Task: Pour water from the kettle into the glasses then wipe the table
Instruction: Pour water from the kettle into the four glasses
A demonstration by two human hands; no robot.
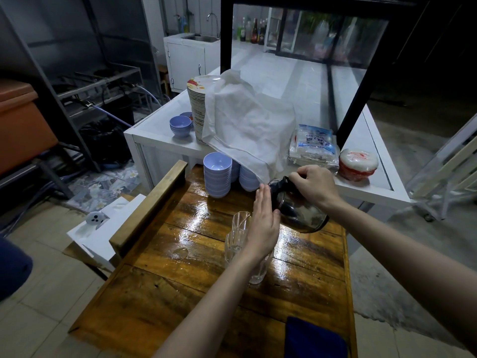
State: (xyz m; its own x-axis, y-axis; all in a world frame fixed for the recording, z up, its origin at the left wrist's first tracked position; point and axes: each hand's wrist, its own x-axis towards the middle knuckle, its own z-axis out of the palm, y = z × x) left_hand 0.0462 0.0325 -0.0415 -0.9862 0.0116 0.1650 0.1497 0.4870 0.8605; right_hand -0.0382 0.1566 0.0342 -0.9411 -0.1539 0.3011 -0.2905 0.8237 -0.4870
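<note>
A dark metal kettle (pixel 296 208) hangs tilted to the left above the wooden table (pixel 206 293). My right hand (pixel 316 184) grips its black handle from above. My left hand (pixel 263 223) lies flat with straight fingers against the kettle's lid side. Two clear glasses stand below and left of the kettle: a far glass (pixel 240 220) and a near glass (pixel 240 259), partly hidden by my left hand and wrist. A little water shows in the near glass. A dark blue cloth (pixel 313 339) lies at the table's near right edge.
Stacks of lilac bowls (pixel 216 174) stand at the table's far end. Behind them is a white counter (pixel 154 136) with a plate stack under a white cloth (pixel 247 122), a plastic packet (pixel 313 148) and a wrapped red-and-white bowl (pixel 357 164). A small wet patch (pixel 180 253) lies left of the glasses.
</note>
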